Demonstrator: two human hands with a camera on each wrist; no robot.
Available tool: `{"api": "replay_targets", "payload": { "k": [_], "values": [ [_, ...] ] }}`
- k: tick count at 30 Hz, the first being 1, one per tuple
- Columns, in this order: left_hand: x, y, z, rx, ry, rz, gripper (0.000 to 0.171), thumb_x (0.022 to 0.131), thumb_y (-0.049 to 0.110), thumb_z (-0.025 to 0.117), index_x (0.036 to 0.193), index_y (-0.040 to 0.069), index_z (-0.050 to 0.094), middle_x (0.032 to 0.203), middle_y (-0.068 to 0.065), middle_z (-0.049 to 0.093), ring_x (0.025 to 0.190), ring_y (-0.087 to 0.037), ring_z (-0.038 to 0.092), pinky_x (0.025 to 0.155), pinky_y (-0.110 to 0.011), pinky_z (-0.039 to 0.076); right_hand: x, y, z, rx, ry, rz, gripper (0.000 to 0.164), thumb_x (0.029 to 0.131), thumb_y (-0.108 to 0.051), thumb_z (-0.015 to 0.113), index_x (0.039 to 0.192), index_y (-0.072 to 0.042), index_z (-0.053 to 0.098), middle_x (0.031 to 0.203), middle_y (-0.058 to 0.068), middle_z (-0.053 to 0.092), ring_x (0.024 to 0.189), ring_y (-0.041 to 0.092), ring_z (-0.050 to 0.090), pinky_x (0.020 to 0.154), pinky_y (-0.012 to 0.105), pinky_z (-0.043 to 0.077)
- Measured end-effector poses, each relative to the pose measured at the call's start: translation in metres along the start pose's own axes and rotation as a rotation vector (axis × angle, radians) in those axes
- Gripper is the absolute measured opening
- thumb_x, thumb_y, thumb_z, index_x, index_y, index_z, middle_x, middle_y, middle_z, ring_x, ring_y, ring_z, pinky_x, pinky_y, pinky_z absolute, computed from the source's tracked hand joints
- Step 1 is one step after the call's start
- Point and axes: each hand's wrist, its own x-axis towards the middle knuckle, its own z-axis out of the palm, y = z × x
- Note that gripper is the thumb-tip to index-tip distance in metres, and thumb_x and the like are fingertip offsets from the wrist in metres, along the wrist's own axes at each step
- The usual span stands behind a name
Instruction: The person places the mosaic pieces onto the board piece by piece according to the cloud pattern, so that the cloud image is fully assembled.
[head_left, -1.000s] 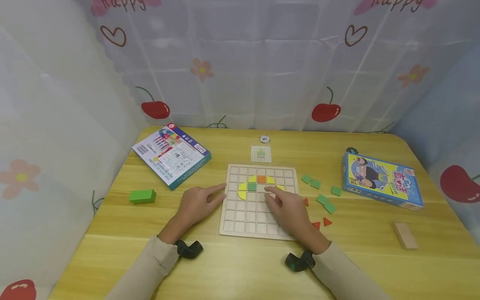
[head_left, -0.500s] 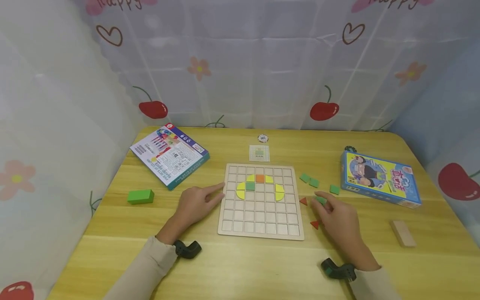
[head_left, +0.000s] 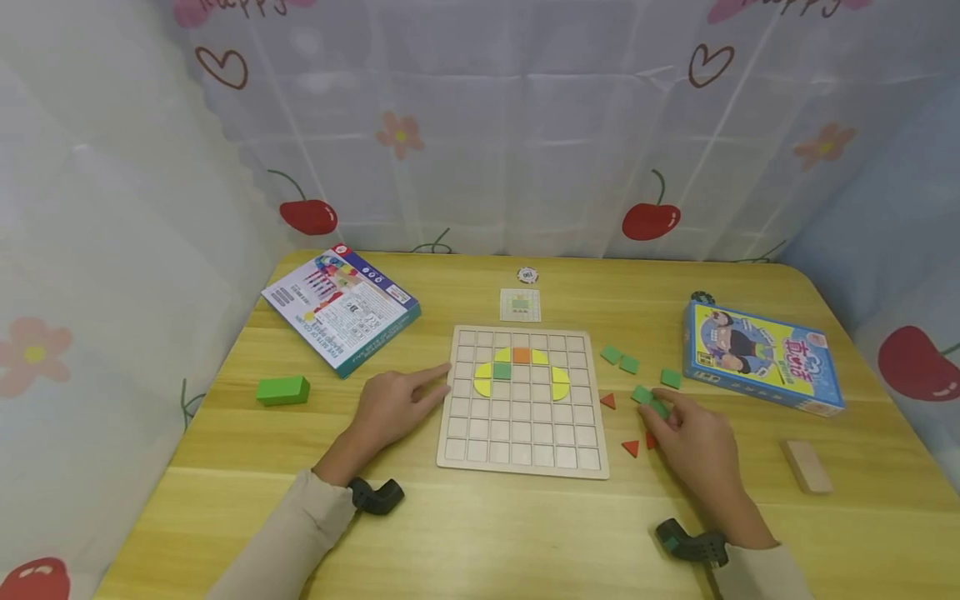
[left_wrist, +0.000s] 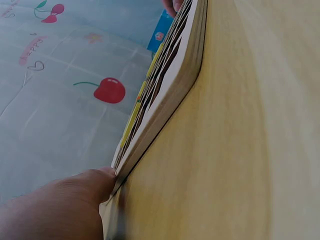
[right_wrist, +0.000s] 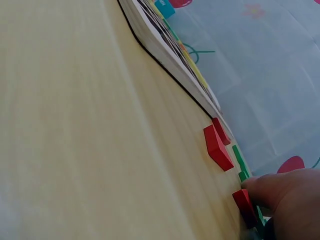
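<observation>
A wooden grid board (head_left: pixel 498 431) lies on the table with yellow quarter-round pieces (head_left: pixel 560 383), one green square tile (head_left: pixel 502 372) and one orange square tile (head_left: pixel 521 356) in its cells. My left hand (head_left: pixel 386 408) rests beside it, thumb and forefinger extended to its left edge; the left wrist view shows the thumb (left_wrist: pixel 100 182) right at that edge. On the right, my right hand (head_left: pixel 697 437) has thumb and fingers around a green square tile (head_left: pixel 660 408) on the table. Another green tile (head_left: pixel 641 394) lies against it. Red triangles (head_left: pixel 631 448) lie close by, one partly hidden by the hand.
More green tiles (head_left: pixel 628 365) lie right of the board. A small pattern card (head_left: pixel 520 306) and a round chip (head_left: pixel 528 275) are behind it. Two game boxes, one left (head_left: pixel 345 308) and one right (head_left: pixel 763 357), flank it, with a green block (head_left: pixel 282 391) and a wooden block (head_left: pixel 807 467).
My right hand has moved from over the board to the loose tiles on the right, then slightly farther right onto a green tile. The left hand has stayed at the board's edge.
</observation>
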Motion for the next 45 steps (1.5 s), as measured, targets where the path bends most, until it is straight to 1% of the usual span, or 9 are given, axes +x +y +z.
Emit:
{"api": "replay_targets", "payload": {
  "k": [5,9,14,18,25,29,35,41,45],
  "values": [
    [-0.001,0.000,-0.001,-0.005,0.008,-0.004,0.038,0.098,0.044,0.068,0.132,0.028,0.072,0.046,0.015,0.028,0.045,-0.004,0.022,0.047,-0.028,0.025,0.000,-0.001,0.002,-0.010,0.010,-0.018,0.028,0.094,-0.026,0.076,0.110,-0.004,0.075,0.057,-0.006,0.042,0.048,0.013,0.035,0.045,0.030,0.025],
    [-0.001,-0.001,0.000,-0.010,0.006,-0.005,0.038,0.098,0.044,0.067,0.132,0.028,0.072,0.046,0.015,0.028,0.045,-0.003,0.024,0.047,-0.028,0.025,0.000,-0.007,0.002,0.008,0.051,-0.041,0.028,0.094,-0.027,0.076,0.111,-0.004,0.075,0.056,-0.006,0.041,0.046,0.011,0.033,0.044,0.029,0.025],
    [-0.001,-0.001,0.002,-0.007,0.001,-0.004,0.038,0.099,0.045,0.066,0.132,0.028,0.071,0.046,0.014,0.030,0.045,-0.004,0.026,0.049,-0.028,0.027,0.002,-0.026,0.008,0.062,0.080,-0.137,0.029,0.092,-0.025,0.079,0.114,-0.006,0.075,0.055,-0.010,0.040,0.044,0.007,0.032,0.043,0.027,0.026],
    [0.001,-0.001,0.001,0.000,-0.004,-0.001,0.038,0.099,0.046,0.066,0.132,0.029,0.071,0.046,0.014,0.030,0.045,-0.004,0.026,0.049,-0.028,0.027,0.010,-0.048,0.015,0.089,0.004,-0.197,0.030,0.092,-0.023,0.080,0.117,-0.007,0.075,0.057,-0.011,0.039,0.046,0.006,0.032,0.045,0.025,0.026],
    [0.000,0.000,-0.001,-0.007,-0.006,-0.010,0.038,0.099,0.045,0.067,0.132,0.028,0.071,0.047,0.014,0.028,0.045,-0.004,0.024,0.048,-0.028,0.025,0.035,-0.086,0.033,0.202,-0.199,-0.161,0.032,0.096,-0.030,0.074,0.123,-0.012,0.074,0.057,-0.007,0.040,0.048,0.009,0.033,0.047,0.027,0.030],
    [0.000,0.001,0.000,-0.014,-0.018,-0.019,0.039,0.099,0.046,0.066,0.133,0.029,0.071,0.046,0.015,0.028,0.044,-0.003,0.024,0.048,-0.027,0.026,0.043,-0.099,0.052,0.219,-0.260,-0.181,0.031,0.097,-0.032,0.072,0.122,-0.013,0.074,0.055,-0.008,0.039,0.048,0.008,0.031,0.047,0.027,0.029],
    [-0.001,0.000,0.004,-0.017,0.000,-0.006,0.039,0.098,0.046,0.067,0.133,0.029,0.071,0.047,0.015,0.027,0.045,-0.003,0.022,0.047,-0.027,0.024,0.047,-0.107,0.069,0.179,-0.219,-0.226,0.029,0.096,-0.029,0.073,0.120,-0.012,0.076,0.055,-0.010,0.039,0.047,0.006,0.031,0.046,0.026,0.025],
    [-0.002,0.000,0.004,-0.011,0.001,-0.001,0.038,0.098,0.046,0.067,0.132,0.029,0.071,0.047,0.016,0.028,0.045,-0.002,0.022,0.047,-0.026,0.023,0.045,-0.107,0.074,0.157,-0.208,-0.241,0.035,0.096,-0.029,0.074,0.128,-0.014,0.073,0.053,-0.010,0.038,0.047,0.007,0.031,0.046,0.027,0.025],
    [-0.001,-0.001,0.004,-0.015,0.002,-0.007,0.038,0.098,0.046,0.067,0.132,0.029,0.071,0.047,0.016,0.028,0.045,-0.002,0.021,0.047,-0.026,0.023,0.045,-0.103,0.077,0.210,-0.135,-0.248,0.033,0.096,-0.024,0.074,0.127,-0.013,0.074,0.053,-0.011,0.037,0.047,0.005,0.029,0.046,0.026,0.024]
  ]
}}
